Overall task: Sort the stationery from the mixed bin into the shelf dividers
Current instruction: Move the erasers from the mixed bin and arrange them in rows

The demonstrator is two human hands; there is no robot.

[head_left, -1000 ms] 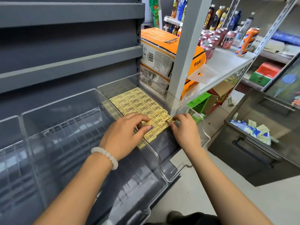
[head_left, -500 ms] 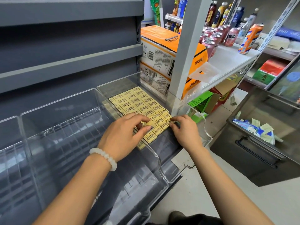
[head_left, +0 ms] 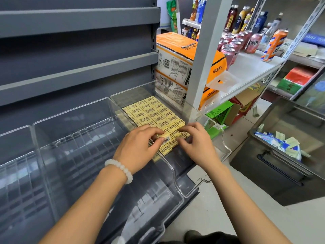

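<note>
Resting on yellow erasers in the clear divider, left hand pinches one eraser; right hand, at 3 o'clock, pinches another.

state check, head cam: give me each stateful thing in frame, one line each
yellow erasers: laid flat in rows, filling the rightmost clear divider
rightmost clear divider: partly filled, front end bare
middle clear divider: nothing visible inside
left hand: fingers on the front rows, thumb on a barcode-up eraser
right hand: fingertips curled on the front row
grey bin: open, stationery still inside
</note>
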